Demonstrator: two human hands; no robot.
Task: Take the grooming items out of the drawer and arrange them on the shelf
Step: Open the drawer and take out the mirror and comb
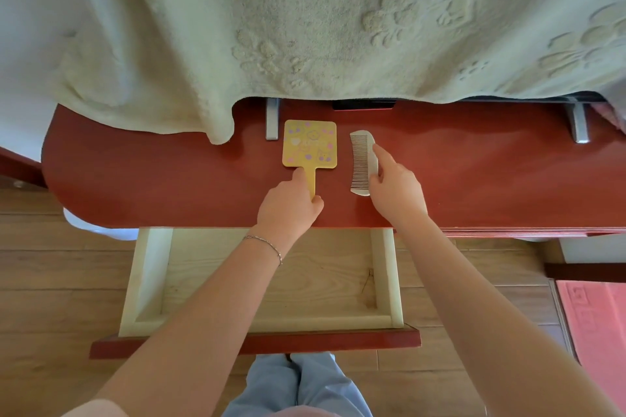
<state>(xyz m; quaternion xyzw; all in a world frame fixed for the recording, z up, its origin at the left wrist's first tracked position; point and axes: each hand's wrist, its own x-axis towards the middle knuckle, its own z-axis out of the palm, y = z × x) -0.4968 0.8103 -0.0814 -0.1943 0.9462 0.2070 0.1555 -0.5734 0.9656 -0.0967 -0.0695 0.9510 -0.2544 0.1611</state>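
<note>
At frame centre on the red shelf [474,173], the left hand [288,210] pinches the light, stiff yellow mirror [309,144] by its handle, the best hold; the right hand [396,189] pinches the thin, rigid comb [362,162] along its spine

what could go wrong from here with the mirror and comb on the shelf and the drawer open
The drawer stands pulled out at the person's legs and could be bumped. The left hand pinches the mirror only by its thin handle, so it could twist askew. The blanket hangs near the mirror and could drag it.
</note>
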